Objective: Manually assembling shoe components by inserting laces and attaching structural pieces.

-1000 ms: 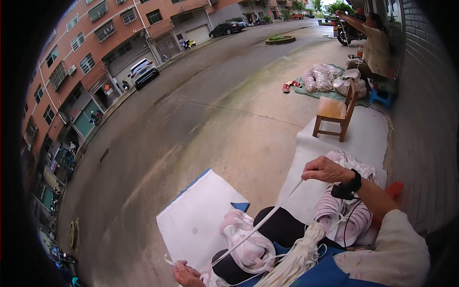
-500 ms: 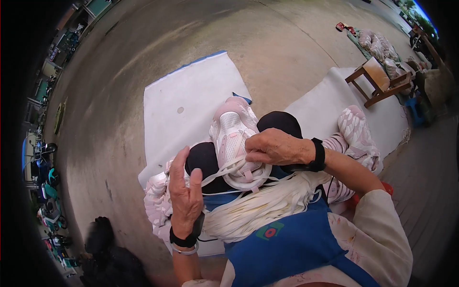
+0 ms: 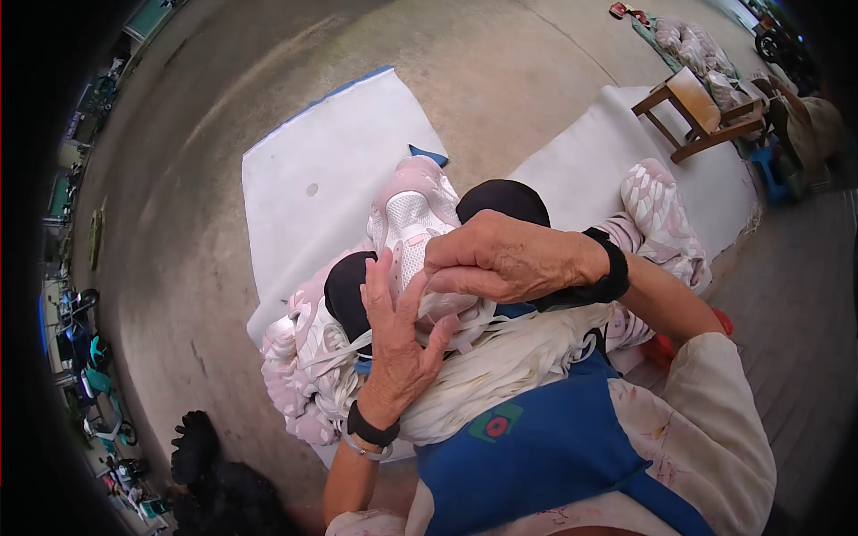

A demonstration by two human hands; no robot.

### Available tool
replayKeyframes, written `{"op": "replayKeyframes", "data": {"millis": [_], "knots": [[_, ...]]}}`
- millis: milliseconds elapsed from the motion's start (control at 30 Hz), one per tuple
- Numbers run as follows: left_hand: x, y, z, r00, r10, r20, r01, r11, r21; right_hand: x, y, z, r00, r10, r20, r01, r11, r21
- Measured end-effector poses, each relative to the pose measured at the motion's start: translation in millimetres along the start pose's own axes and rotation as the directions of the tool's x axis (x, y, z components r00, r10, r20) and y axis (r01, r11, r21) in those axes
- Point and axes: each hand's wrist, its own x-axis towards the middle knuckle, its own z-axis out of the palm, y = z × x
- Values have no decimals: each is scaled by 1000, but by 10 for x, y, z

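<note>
A pink and white sneaker [image 3: 409, 207] stands between my knees with its toe pointing away from me. My right hand [image 3: 523, 257] is closed in a pinch over the eyelets, on a white shoelace that the fingers mostly cover. Close beside it, on the left of the shoe, my left hand [image 3: 399, 350] has its fingers spread, the fingertips near the shoe's side. A thick bundle of white laces [image 3: 514, 364] lies across my lap on the blue apron [image 3: 527, 447]. The shoe's heel end is partly hidden behind my hands.
More pink and white sneakers [image 3: 299, 380] are heaped at my left, others [image 3: 661, 219] at my right. White sheets [image 3: 331, 152] cover the ground ahead. A wooden stool [image 3: 702, 107] stands at the far right, near another shoe pile [image 3: 693, 45]. Scooters [image 3: 103, 389] line the left.
My left hand has moved right and in toward the shoe. The right hand stays pinched at the eyelets, shifted slightly left and up. The whole view has tilted a little.
</note>
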Motion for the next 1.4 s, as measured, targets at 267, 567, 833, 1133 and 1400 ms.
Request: {"op": "replayKeyframes", "data": {"millis": [267,567,833,1133,1400], "knots": [[-146,232,-641,935,-294,198,343,609,-715,61,-193,163,999,-1,-48,10,983,183],[-582,-189,-463,656,-755,2,396,342,-852,-254,-710,-35,965,-261,7,192,728,658],[-395,-220,-416,714,-694,87,431,338,-836,-369,-948,-304,820,-526,226,118,542,832],[-336,-254,-347,721,-672,167,469,296,-832,-676,-1003,-231,643,-704,302,189,527,828],[-238,-37,-413,799,-593,106,310,254,-916,-134,-462,161,876,456,155,-471,744,473]]}}
